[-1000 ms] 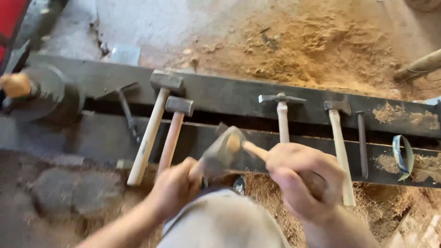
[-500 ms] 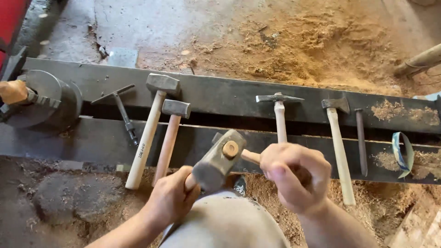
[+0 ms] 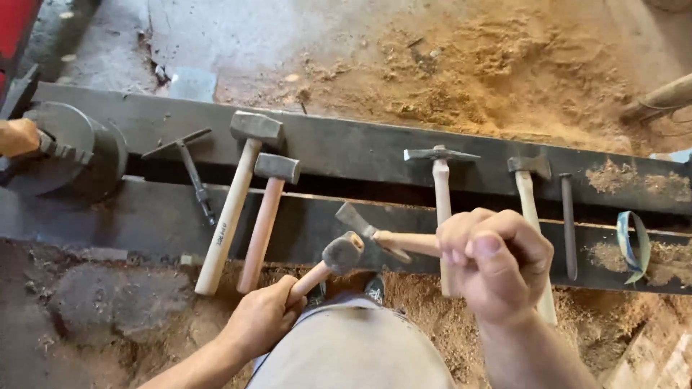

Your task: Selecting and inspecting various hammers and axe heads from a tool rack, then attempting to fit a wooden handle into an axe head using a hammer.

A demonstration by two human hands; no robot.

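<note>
Left hand: our left hand (image 3: 263, 317) is closed tight around the wooden handle of a small hammer (image 3: 333, 261), its grey head raised just above the bench edge
Right hand: our right hand (image 3: 492, 263) is fisted around the handle of a hatchet (image 3: 375, 232), blade pointing left, just above the small hammer's head
Bench: we see a dark metal bench (image 3: 360, 151) running across, with two big mallets (image 3: 245, 194) lying on it to the left
Further right: a pick hammer (image 3: 440, 173), another hammer (image 3: 528, 180) and a chisel (image 3: 568, 223) lie side by side
Floor: sawdust (image 3: 490, 65) beyond the bench
</note>
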